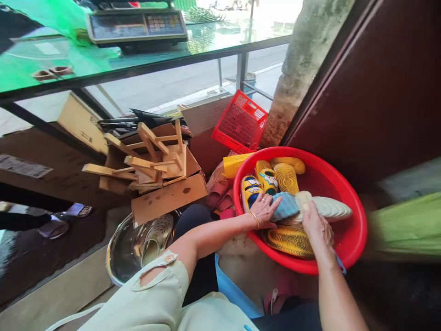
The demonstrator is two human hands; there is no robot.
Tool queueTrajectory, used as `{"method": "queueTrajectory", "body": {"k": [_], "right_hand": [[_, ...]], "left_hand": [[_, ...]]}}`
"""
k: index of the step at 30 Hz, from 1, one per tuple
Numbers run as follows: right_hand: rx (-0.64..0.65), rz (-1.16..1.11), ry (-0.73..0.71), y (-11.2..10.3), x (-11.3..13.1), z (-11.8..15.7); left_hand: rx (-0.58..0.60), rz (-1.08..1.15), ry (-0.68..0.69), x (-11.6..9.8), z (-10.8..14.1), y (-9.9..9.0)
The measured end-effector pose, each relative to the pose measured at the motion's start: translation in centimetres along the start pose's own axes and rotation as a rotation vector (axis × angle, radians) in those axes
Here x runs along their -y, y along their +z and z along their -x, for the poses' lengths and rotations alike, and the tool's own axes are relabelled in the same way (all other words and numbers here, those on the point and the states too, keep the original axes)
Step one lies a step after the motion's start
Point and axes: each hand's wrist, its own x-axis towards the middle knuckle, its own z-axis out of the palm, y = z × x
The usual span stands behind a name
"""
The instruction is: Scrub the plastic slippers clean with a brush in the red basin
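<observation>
A red basin (pixel 358 230) holds several slippers. My left hand (pixel 263 211), with a gold bangle at the wrist, grips the near end of a slipper with a bumpy blue part (pixel 285 206). Its ridged white sole (pixel 334 209) seems to extend right. My right hand (pixel 319 225) is closed around what looks like a scrub brush with cream bristles (pixel 303 200), pressed against this slipper; the palm hides most of it. Yellow slippers with cartoon patches (pixel 266 178) lie behind my left hand. Yellow ridged soles (pixel 289 240) face up below my hands and farther back.
Left of the basin stand a metal bowl (pixel 115 253) with a grey clog (pixel 156 239), and upturned wooden stools (pixel 155 161) on cardboard. A red crate (pixel 241 122) leans behind. A scale (pixel 138 25) sits on the glass counter. Another person's feet (pixel 55 225) show at left.
</observation>
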Motion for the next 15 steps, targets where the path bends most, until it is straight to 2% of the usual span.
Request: {"method": "queueTrajectory", "body": {"k": [2,6,9,11,13,15], "right_hand": [[-0.033,0.027,-0.079,0.0,1.3,0.8],[-0.046,0.063,-0.333,-0.2,4.0,5.1],[-0.018,0.030,-0.431,-0.1,3.5,6.8],[-0.014,0.001,-0.361,0.3,1.8,5.9],[-0.029,-0.030,-0.198,0.9,-0.3,3.7],[-0.017,-0.046,-0.099,1.6,-2.1,1.4]], "left_hand": [[-0.004,0.051,-0.008,0.6,-0.3,0.0],[0.002,0.113,-0.052,1.1,-0.9,0.2],[0.008,0.132,-0.033,0.4,-0.9,0.1],[0.030,0.122,0.001,-0.3,-0.6,-0.2],[0.048,0.102,0.026,-1.1,-0.2,-0.5],[0.060,0.094,0.025,-1.5,0.1,-0.5]]}}
